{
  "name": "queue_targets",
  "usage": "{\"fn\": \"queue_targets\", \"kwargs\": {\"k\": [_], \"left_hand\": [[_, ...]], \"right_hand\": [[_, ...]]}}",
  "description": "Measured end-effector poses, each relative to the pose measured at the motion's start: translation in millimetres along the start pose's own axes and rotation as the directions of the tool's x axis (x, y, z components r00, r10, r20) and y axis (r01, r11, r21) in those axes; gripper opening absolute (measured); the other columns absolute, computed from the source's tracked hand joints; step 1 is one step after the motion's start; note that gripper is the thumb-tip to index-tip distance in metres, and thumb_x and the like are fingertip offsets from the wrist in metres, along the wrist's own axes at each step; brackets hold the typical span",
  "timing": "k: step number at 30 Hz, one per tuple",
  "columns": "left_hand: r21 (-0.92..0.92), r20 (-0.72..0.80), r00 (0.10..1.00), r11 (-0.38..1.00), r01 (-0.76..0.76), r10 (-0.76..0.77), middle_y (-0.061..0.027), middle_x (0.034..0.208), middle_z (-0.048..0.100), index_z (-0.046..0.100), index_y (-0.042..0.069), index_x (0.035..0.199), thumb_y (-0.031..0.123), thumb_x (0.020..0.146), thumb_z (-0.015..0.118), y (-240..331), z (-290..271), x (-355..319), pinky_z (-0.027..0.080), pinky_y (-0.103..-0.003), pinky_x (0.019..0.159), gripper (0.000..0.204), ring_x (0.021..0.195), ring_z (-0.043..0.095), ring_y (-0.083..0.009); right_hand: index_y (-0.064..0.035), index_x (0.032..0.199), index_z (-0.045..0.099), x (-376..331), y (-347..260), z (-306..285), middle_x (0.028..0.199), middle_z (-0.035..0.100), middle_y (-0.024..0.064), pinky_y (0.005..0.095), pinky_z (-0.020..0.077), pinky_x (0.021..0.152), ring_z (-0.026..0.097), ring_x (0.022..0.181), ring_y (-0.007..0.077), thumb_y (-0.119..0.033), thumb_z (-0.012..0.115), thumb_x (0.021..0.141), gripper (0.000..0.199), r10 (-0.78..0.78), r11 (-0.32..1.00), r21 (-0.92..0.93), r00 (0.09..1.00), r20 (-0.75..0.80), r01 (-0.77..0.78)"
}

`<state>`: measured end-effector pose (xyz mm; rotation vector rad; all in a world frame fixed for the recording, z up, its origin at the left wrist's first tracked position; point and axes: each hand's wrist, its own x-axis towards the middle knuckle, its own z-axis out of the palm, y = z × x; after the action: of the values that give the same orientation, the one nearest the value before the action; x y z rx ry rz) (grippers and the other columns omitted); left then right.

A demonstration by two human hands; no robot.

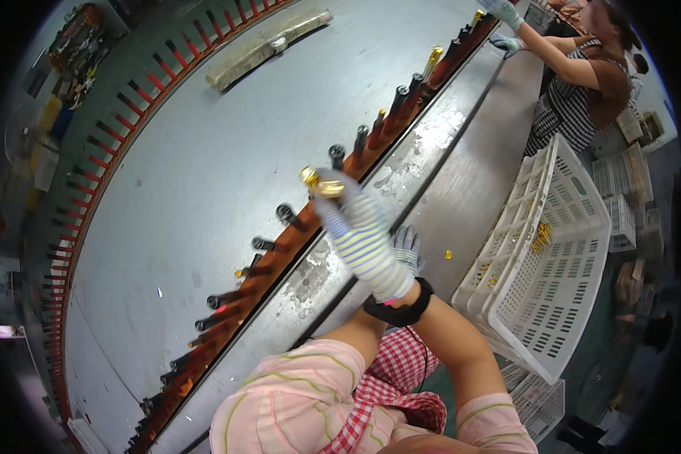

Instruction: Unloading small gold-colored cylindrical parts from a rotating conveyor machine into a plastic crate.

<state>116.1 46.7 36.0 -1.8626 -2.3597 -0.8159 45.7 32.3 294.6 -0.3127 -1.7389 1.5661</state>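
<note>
My right hand (359, 238), in a striped glove with a black band at the wrist, reaches over the row of upright holders. It is closed on shiny gold pieces (325, 185), blurred by motion; their exact kind does not show. Right beside it stands a dark holder (337, 153) on the brown rail (308, 227). My left hand (407, 244), gloved as well, lies on the metal ledge with fingers stretched out, partly covered by my right wrist. A small gold-yellow piece (448, 255) lies on the ledge near it.
White perforated crates (575, 303) stand at the right, gold pieces (541, 237) inside. A co-worker (583, 83) in a checked apron works farther along the rail. A long wrapped bar (268, 49) lies on the grey table (197, 174). Red and black holders (175, 53) line the far edge.
</note>
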Motion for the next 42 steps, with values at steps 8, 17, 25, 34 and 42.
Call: {"fn": "queue_targets", "kwargs": {"k": [8,17,25,34,42], "left_hand": [[0.065,0.098,0.994,0.997,0.048,-0.054,-0.0202,0.14,0.034,0.042,0.001,0.132,0.036,0.076,0.06,-8.2,-8.1,-3.3,0.023,-0.051,0.108,0.068,0.132,0.029,-0.0361],[0.065,0.324,0.936,0.991,0.12,-0.135,-0.0169,0.143,0.034,0.039,0.005,0.136,0.039,0.085,0.044,-3.7,-44.9,17.3,0.019,-0.048,0.11,0.061,0.135,0.026,-0.0332],[0.068,0.306,0.941,0.989,0.13,-0.144,-0.0163,0.143,0.033,0.039,0.006,0.136,0.039,0.086,0.042,-8.9,-37.8,24.6,0.018,-0.048,0.111,0.06,0.136,0.025,-0.033],[-0.052,0.276,0.949,0.983,0.175,-0.155,-0.0163,0.143,0.032,0.04,0.006,0.134,0.037,0.08,0.054,-13.9,2.4,10.4,0.02,-0.05,0.109,0.064,0.135,0.025,-0.0347],[0.089,0.154,0.981,0.991,0.103,-0.115,-0.0183,0.14,0.034,0.045,0.005,0.13,0.036,0.078,0.058,-14.5,-11.5,6.6,0.024,-0.051,0.108,0.063,0.133,0.028,-0.0359]], "right_hand": [[-0.0022,0.118,0.055,8.1,-70.5,11.6,0.098,0.062,0.0108,0.0283,0.049,0.075,0.06,0.083,0.0154,-0.006,0.06,0.085,0.033,-0.247,0.95,0.249,0.943,0.221,0.191],[-0.0014,0.109,0.058,90.9,13.9,-77.8,0.097,0.061,0.0031,0.0235,0.0454,0.078,0.055,0.084,0.0103,-0.007,0.055,0.092,0.019,0.106,0.96,0.278,0.932,-0.346,-0.006],[0.0008,0.119,0.052,82.0,22.8,-34.9,0.098,0.062,0.0056,0.024,0.0489,0.078,0.056,0.087,0.009,-0.01,0.058,0.09,0.032,0.027,0.967,0.253,0.998,-0.048,-0.013],[-0.0036,0.112,0.057,96.8,-10.3,-92.9,0.093,0.063,0.0055,0.0235,0.051,0.075,0.06,0.081,0.0107,-0.003,0.062,0.086,0.026,0.085,0.96,0.281,0.955,-0.285,-0.002],[-0.0007,0.111,0.056,157.8,48.6,-136.4,0.101,0.065,0.01,0.0236,0.0502,0.07,0.062,0.084,0.0144,-0.011,0.061,0.089,0.025,0.136,0.977,0.207,0.908,-0.395,-0.056]]}}
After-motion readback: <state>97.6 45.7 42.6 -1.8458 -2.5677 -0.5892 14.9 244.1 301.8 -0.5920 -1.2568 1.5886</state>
